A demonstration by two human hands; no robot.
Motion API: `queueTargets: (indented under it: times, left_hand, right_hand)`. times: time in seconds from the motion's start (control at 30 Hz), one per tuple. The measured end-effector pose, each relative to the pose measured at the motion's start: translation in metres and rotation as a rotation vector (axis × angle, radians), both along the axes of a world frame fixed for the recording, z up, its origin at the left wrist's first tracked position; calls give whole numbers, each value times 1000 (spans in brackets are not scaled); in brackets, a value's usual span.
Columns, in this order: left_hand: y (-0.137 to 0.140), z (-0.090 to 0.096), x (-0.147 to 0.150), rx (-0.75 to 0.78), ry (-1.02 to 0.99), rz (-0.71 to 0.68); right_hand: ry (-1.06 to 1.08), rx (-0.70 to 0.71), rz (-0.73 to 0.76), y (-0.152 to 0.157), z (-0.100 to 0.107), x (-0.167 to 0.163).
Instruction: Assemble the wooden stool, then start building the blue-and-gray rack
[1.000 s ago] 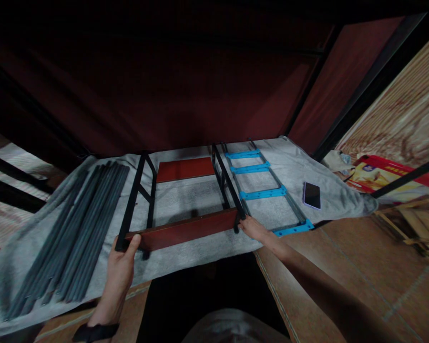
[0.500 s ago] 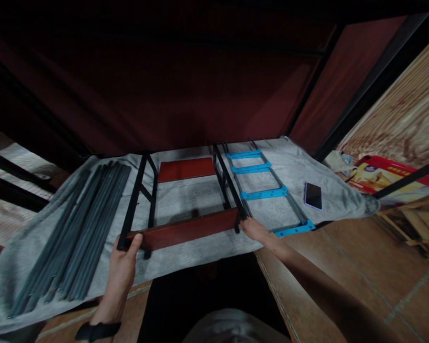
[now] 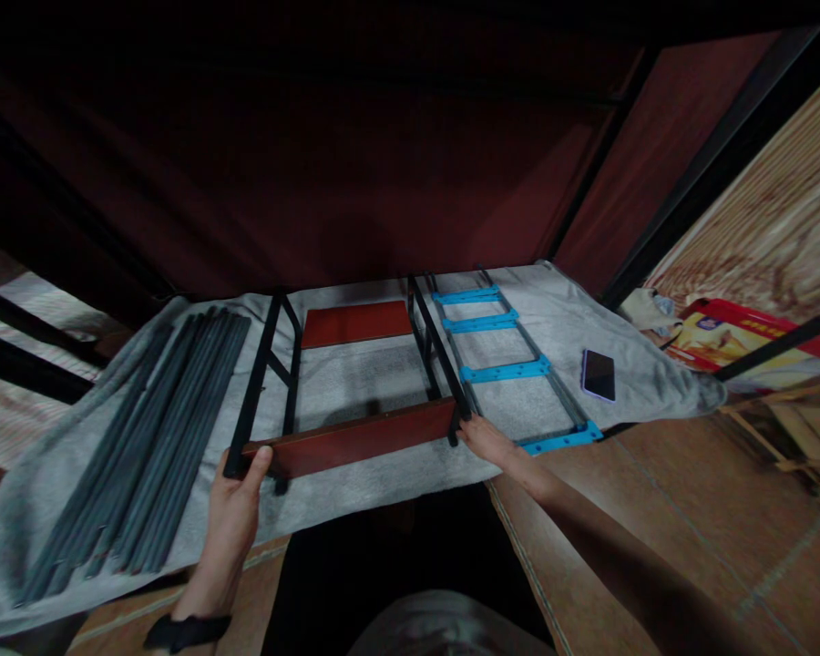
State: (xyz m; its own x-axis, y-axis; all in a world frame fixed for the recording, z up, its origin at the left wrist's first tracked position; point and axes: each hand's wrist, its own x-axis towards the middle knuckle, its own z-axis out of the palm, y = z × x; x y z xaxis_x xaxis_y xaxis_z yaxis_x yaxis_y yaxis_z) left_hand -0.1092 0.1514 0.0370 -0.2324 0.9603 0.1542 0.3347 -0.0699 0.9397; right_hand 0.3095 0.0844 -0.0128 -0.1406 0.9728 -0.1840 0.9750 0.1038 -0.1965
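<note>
Black-barred frame with reddish-brown boards: rests on the grey plush cloth, between the left grip and the right grip and reaching beyond them
Flat near board: spans the frame from one grip to the other
Flat far board: across the frame, farther from both grips
Left grip: closed on the frame's near left corner, thumb over the board's end
Right grip: at the near right corner; fingers partly hidden, closure cannot be told
Long grey rods: bundled left of the left grip
Ladder-like piece with bright-blue crosspieces: just right of and beyond the right grip
Dark-screened, lilac-edged phone: farther right of that grip
</note>
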Motion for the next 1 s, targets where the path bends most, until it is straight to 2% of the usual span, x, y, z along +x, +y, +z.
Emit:
queueTargets:
  times: [0.2,1.0]
  left_hand:
    - [0,-1,1,-19,-83,-4]
    - [2,-5,0,-26,-64,15]
  right_hand:
    - [-1,5,11,1,-2,0]
    - [73,-13,-46,-2,1,-1]
